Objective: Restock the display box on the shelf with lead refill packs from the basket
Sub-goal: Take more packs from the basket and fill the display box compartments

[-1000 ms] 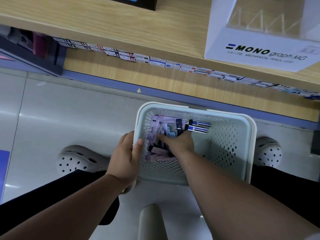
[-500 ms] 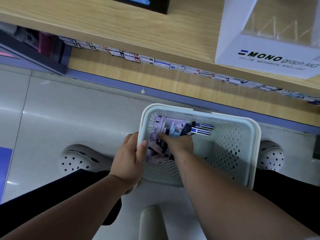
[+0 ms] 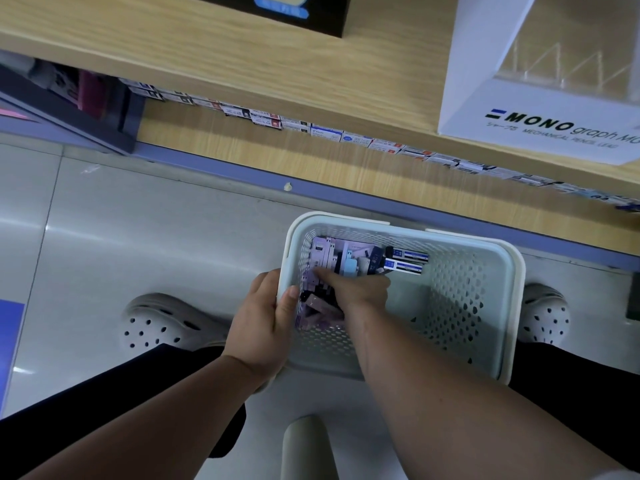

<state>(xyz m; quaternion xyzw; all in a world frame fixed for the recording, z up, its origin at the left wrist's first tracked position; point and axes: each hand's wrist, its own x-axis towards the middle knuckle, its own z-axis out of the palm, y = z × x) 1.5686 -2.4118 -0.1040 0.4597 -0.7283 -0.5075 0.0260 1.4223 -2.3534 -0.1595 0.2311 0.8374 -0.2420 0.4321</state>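
The forefinger (image 3: 322, 273) of my right hand (image 3: 360, 289) is stretched out and touches the pale lead refill packs (image 3: 329, 252) heaped in the far left corner of the basket (image 3: 512, 271). The other fingers are curled under the hand and hidden, so I cannot tell whether they have closed on a pack or are only raking through the heap. My left hand (image 3: 263, 320) grips the basket's left rim to steady it, with the thumb (image 3: 289, 299) hooked over the inside and the fingers round the outside. Very little has changed over the last second: the right hand has stayed at the same spot in the heap, with the forefinger perhaps a little nearer the left wall. The packs under it have only shuffled, and none has come up out of the basket. Two blue-and-white packs (image 3: 405, 259) lie just right of my hand against the far wall, untouched. I judge I am still choosing, not yet carrying. The display box (image 3: 519, 112) stands on the wooden shelf (image 3: 242, 64), far and to the right, well apart from the basket. The part of its clear dividers that I can see looks unfilled, so the restocking seems barely begun. The basket sits low between my pale shoes (image 3: 166, 323).
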